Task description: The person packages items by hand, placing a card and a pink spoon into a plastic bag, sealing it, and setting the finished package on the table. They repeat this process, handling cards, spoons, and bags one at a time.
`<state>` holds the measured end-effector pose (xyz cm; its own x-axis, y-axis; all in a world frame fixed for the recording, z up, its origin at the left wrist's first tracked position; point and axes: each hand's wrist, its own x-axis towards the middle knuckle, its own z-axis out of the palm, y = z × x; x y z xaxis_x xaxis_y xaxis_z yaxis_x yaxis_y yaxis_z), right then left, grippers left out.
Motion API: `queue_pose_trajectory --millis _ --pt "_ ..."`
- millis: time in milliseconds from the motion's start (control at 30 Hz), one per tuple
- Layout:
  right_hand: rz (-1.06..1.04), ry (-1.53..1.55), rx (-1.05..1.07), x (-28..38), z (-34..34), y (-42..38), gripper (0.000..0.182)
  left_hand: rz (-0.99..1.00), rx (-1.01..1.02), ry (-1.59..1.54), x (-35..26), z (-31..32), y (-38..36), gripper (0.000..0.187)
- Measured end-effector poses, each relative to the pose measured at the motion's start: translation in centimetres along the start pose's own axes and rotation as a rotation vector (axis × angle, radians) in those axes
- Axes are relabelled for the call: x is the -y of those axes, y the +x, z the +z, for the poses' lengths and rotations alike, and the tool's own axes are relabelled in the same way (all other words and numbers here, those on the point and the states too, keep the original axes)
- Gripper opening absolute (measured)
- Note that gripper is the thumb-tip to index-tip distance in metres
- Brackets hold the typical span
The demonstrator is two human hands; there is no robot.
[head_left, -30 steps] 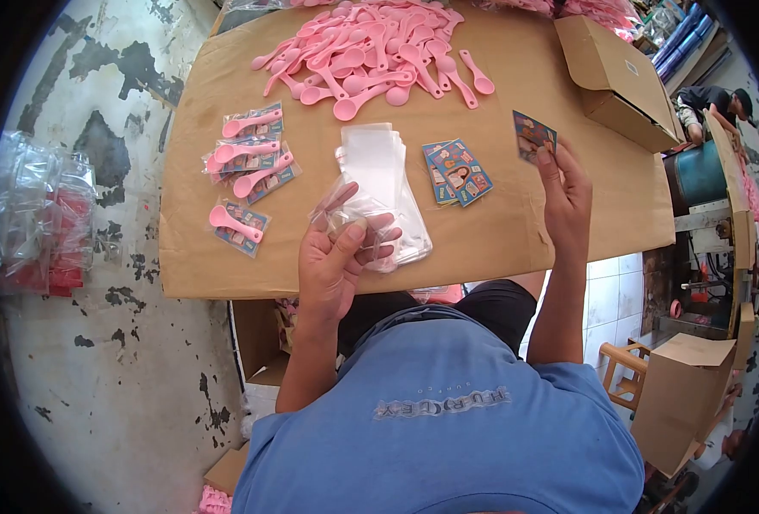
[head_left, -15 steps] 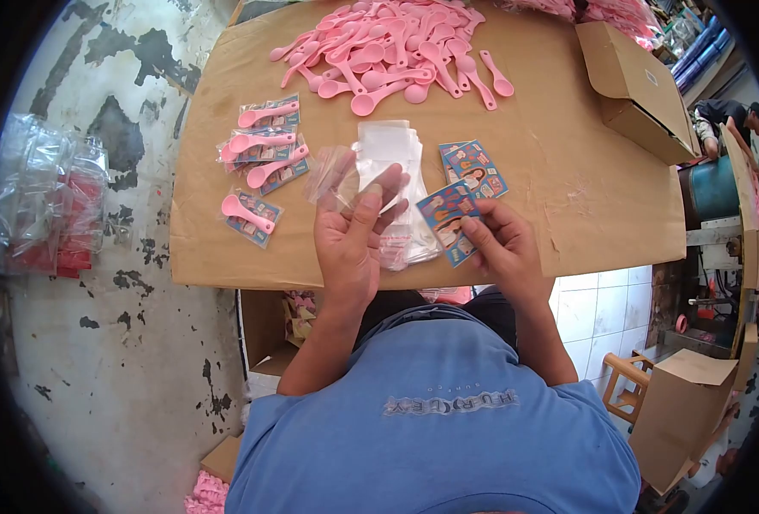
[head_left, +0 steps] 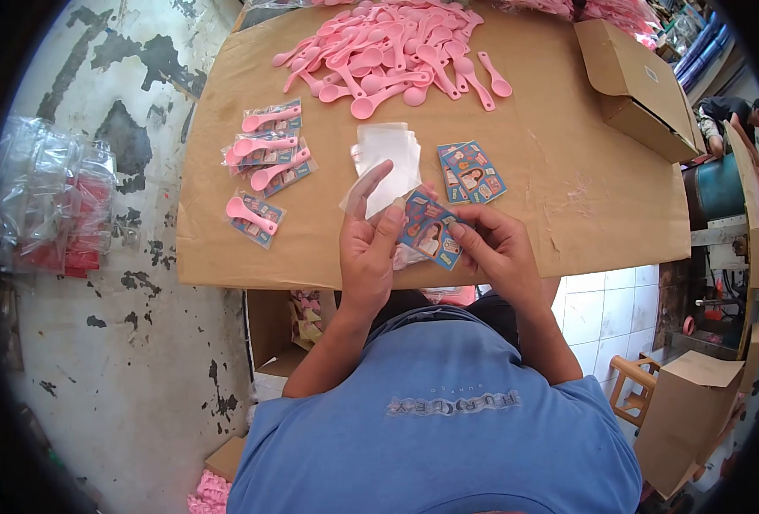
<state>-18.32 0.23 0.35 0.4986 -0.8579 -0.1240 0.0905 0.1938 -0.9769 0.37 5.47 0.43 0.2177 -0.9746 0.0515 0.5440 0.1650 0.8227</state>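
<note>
My left hand (head_left: 372, 244) holds a clear plastic bag (head_left: 362, 190) between thumb and fingers, its index finger stretched up behind the film. In my right hand (head_left: 497, 250) a blue printed card (head_left: 431, 230) is pinched by its right side; the card's left edge meets the left thumb and the bag. Whether the card is inside the bag I cannot tell. Beyond the hands lies a stack of clear bags (head_left: 389, 150). Blue cards (head_left: 475, 176) lie to the right of it. Left of it are bagged cards with pink spoons (head_left: 264, 147), one packet (head_left: 253, 219) apart.
A heap of pink spoons (head_left: 383, 47) covers the far part of the brown table (head_left: 568, 231). An open cardboard box (head_left: 632, 90) stands at the table's right. Plastic packs (head_left: 50, 201) are at far left. Another person (head_left: 726, 120) is at far right.
My left hand has moved right and my right hand slightly left, bringing the bag and card together. The card has turned and now touches the left thumb area.
</note>
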Motion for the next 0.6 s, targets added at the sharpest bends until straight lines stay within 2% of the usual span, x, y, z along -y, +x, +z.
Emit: queue_pose_trajectory --millis 133,233,433,533,600 --pt "0.023 -0.004 0.035 0.3 -0.3 -0.1 0.029 -0.020 0.022 -0.040 0.0 0.1 0.0 0.052" --pt "-0.053 0.097 0.023 0.1 0.3 0.3 0.029 -0.024 0.023 -0.009 -0.1 -0.1 0.1 0.051" --pt "-0.074 0.215 -0.049 0.2 2.4 0.9 0.024 -0.051 0.030 -0.056 0.9 -0.1 -0.3 0.052" --pt "-0.142 0.254 -0.061 0.3 3.6 1.6 0.023 -0.034 0.046 -0.078 1.1 -0.1 -0.6 0.051" --pt "-0.173 0.238 -0.063 -0.6 3.9 2.2 0.023 0.020 -0.014 -0.052 0.7 1.0 -0.6 0.049"
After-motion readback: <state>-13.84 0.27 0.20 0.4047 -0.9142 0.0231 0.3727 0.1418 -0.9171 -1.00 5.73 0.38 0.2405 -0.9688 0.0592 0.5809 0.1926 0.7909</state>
